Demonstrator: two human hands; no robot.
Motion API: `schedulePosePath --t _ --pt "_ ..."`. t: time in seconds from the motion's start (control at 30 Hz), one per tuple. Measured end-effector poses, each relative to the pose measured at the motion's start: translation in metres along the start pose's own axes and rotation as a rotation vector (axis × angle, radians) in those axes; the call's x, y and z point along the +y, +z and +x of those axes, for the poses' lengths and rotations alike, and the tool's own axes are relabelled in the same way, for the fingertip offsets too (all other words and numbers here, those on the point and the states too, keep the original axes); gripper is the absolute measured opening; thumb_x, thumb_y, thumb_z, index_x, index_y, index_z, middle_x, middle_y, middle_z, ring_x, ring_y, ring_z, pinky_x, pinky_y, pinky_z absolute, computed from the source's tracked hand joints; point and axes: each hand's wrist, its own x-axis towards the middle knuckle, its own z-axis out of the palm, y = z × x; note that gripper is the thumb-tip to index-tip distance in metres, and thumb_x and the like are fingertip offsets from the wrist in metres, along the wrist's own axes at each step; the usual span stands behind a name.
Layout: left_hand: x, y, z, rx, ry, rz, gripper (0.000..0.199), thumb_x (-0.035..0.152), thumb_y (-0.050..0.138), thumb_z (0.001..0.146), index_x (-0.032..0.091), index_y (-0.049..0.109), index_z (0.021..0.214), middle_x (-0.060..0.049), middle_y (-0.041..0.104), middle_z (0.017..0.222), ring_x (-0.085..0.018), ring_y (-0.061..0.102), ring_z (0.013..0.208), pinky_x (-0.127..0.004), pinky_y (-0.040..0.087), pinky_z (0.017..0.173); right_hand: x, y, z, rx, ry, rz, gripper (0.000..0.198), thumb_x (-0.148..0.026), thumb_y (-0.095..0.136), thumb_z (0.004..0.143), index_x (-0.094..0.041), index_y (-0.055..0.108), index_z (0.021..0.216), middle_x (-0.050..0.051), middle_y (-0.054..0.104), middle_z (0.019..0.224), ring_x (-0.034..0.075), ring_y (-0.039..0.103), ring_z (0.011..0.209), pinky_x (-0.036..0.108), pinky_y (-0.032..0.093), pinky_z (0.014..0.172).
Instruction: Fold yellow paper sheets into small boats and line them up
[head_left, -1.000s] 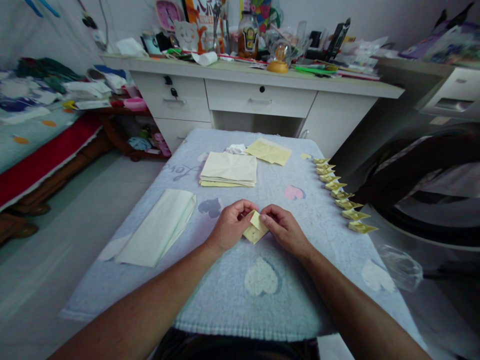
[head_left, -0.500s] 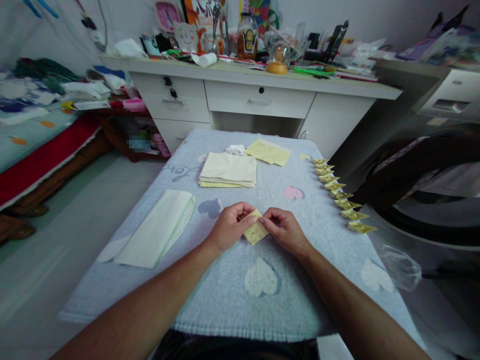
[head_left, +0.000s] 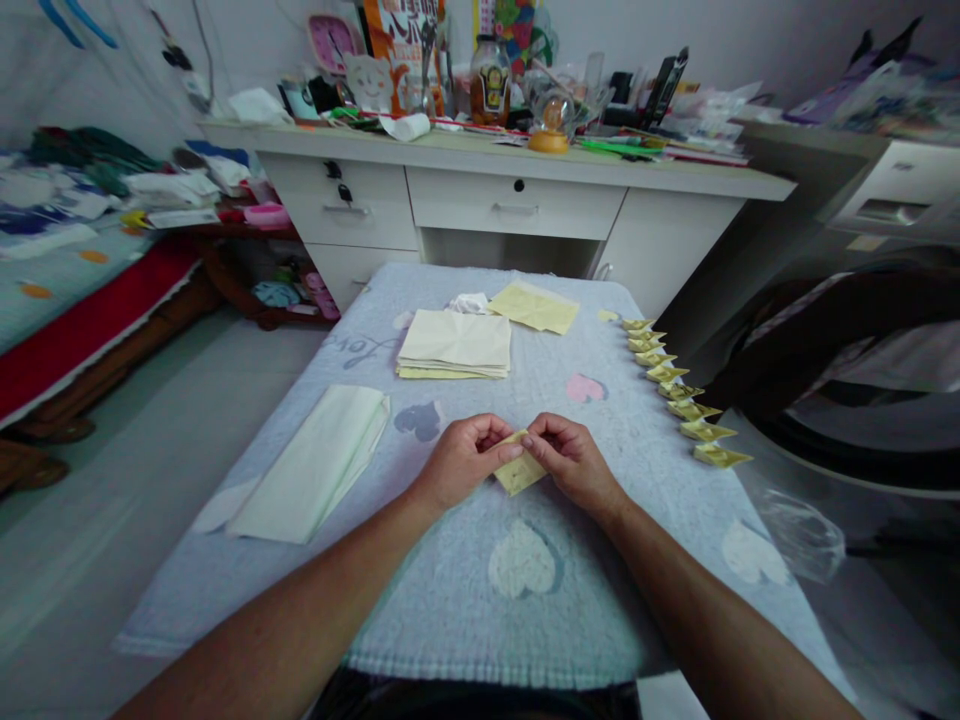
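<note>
Centrally, the folded paper is held between the left grip and the right grip, over the cloth-covered table. Both grips are closed on the paper in a pinch, each thumb lying on the near face close to the upper edge; the fingers behind are partly hidden. The paper is small, yellow and flat, with its lower corner pointing toward the person. Directly beyond the left grip lies the stack, of pale sheets with a yellow edge at the bottom. Behind it, farther from the grips, are the white tissue, crumpled, and the yellow sheets. To the left of the left grip, well apart, rests the white bundle, folded lengthwise and set aslant. To the right of the right grip, along the table's side, stands a row of boats, folded from yellow paper and pointed at the ends. Beyond the far edge of the table, facing the grips, is the cabinet, bearing among other items the jar and the pink clock.
</note>
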Motion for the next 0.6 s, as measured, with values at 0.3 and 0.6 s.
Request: schedulePosePath --t 0.3,0.6 --pt "-0.0005 -0.0016 0.0002 -0.018 0.014 0.094 0.024 0.036 0.067 0.077 0.012 0.063 0.072 0.003 0.055 0.064 -0.009 0.048 0.058 -0.019 0.037 0.054 -0.0003 -0.0025 -0.0007 -0.035 0.013 0.066 0.028 -0.043 0.066 0.080 -0.016 0.060 0.076 -0.003 0.052 0.063 0.009 0.045 0.056 0.021 0.035 0.052" --pt "0.0016 -0.0008 -0.0008 -0.009 0.026 0.176 0.022 0.033 0.065 0.079 0.012 0.064 0.071 0.002 0.057 0.063 -0.009 0.049 0.059 -0.019 0.037 0.054 0.0019 -0.0019 -0.0002 -0.009 0.010 0.071 0.029 -0.041 0.069 0.077 -0.017 0.057 0.068 -0.004 0.050 0.059 0.008 0.041 0.053 0.020 0.032 0.049"
